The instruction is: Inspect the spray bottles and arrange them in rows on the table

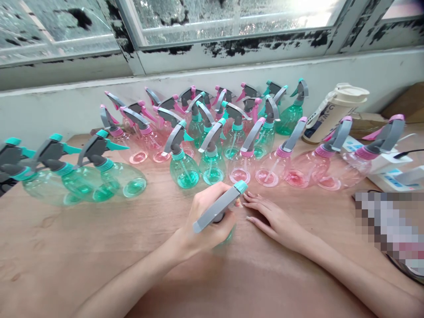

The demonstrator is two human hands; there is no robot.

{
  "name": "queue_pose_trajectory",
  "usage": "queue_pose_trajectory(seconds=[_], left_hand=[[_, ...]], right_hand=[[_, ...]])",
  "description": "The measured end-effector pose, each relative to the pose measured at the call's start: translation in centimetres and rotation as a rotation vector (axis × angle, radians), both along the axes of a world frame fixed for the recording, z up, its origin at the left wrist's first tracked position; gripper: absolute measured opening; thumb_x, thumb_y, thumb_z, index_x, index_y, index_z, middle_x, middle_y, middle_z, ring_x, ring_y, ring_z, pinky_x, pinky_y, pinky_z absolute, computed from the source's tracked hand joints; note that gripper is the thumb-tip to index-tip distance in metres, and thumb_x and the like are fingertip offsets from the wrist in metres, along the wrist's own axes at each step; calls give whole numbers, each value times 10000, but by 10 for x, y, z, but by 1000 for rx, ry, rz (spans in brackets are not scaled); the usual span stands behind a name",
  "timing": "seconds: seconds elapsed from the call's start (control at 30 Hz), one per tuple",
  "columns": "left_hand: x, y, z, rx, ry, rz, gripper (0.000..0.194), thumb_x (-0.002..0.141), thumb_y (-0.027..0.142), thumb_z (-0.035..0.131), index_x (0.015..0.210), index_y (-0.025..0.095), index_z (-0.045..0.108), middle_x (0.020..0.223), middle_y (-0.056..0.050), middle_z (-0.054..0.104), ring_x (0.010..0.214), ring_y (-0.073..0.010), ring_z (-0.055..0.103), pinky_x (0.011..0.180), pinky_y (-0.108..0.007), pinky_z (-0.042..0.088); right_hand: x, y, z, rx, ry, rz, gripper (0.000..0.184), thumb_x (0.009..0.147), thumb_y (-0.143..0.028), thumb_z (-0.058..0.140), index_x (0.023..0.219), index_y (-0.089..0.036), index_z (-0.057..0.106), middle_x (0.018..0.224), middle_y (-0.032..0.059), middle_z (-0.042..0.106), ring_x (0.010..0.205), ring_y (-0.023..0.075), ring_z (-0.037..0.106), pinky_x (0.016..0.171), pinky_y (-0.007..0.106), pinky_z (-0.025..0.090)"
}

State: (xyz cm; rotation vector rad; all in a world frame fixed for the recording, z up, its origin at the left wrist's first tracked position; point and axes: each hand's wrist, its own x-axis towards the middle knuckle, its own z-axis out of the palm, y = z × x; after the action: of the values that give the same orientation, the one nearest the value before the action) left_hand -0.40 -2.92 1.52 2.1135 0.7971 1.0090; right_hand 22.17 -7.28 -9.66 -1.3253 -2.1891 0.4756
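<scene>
My left hand (203,216) is closed around the neck of a green spray bottle (220,206) with a grey and teal trigger head. Its clear green body (228,236) shows only in part below my fingers. Flat on the wooden table, to the right of that bottle, my right hand (270,214) rests with its fingers stretched out and nothing in it. Just beyond my hands stand two green spray bottles (212,170) and a row of pink spray bottles (241,170).
Three green spray bottles (122,181) stand at the left. More pink and green bottles (150,143) crowd the back near the wall. A cream tumbler (334,112), white boxes (384,159) and a pixelated item (391,229) are on the right. The table (66,251) runs under everything.
</scene>
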Motion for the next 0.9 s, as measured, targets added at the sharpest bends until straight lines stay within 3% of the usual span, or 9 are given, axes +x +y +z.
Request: queue_pose_trajectory(seconds=[0.07, 0.17, 0.27, 0.37, 0.57, 0.9], left_hand=[[-1, -1, -2, 1, 2, -4, 224, 712, 69, 474, 849, 182, 611, 827, -26, 664, 710, -154, 638, 671, -272, 528], [-2, -1, -7, -12, 13, -3, 390, 717, 56, 474, 1046, 186, 639, 910, -29, 707, 728, -149, 657, 720, -278, 545], [-4, 0, -11, 12, -23, -16, 531, 733, 56, 496, 1237, 195, 587, 1147, -68, 707, 962, -191, 693, 891, -315, 546], [-4, 1, -12, 40, -55, -45, 582, 743, 52, 495, 1303, 204, 549, 1307, -81, 646, 1152, -214, 642, 1001, -332, 503], [-4, -1, -11, 37, -25, -10, 457, 741, 56, 478, 1167, 162, 606, 1064, -74, 697, 859, -170, 675, 806, -292, 535], [-1, -1, -13, 8, -63, -3, 323, 763, 78, 490, 1051, 155, 615, 862, -31, 619, 710, -136, 579, 723, -270, 526]], right_hand=[[0, 0, 0, -1, -7, 3, 379, 977, -327, 500, 1343, -235, 535, 1482, 105, 512, 1402, 269, 420, 1160, 540, 353], [0, 0, 0, -12, -35, 2, 375, 985, -340, 486, 1338, -222, 532, 1497, 112, 491, 1413, 267, 403, 1162, 541, 351], [0, 0, 0, -19, -61, 5, 381, 995, -349, 468, 1347, -213, 518, 1513, 113, 469, 1424, 259, 386, 1168, 538, 343], [1, 0, 0, -17, -73, 5, 379, 1000, -353, 457, 1346, -210, 513, 1518, 112, 462, 1430, 252, 376, 1171, 529, 343], [1, 0, 1, -18, -84, 4, 373, 1003, -353, 447, 1336, -200, 520, 1517, 113, 464, 1430, 248, 376, 1174, 523, 342], [0, 0, 2, -8, -66, -5, 364, 993, -343, 467, 1324, -207, 536, 1500, 113, 485, 1415, 260, 401, 1161, 528, 361]])
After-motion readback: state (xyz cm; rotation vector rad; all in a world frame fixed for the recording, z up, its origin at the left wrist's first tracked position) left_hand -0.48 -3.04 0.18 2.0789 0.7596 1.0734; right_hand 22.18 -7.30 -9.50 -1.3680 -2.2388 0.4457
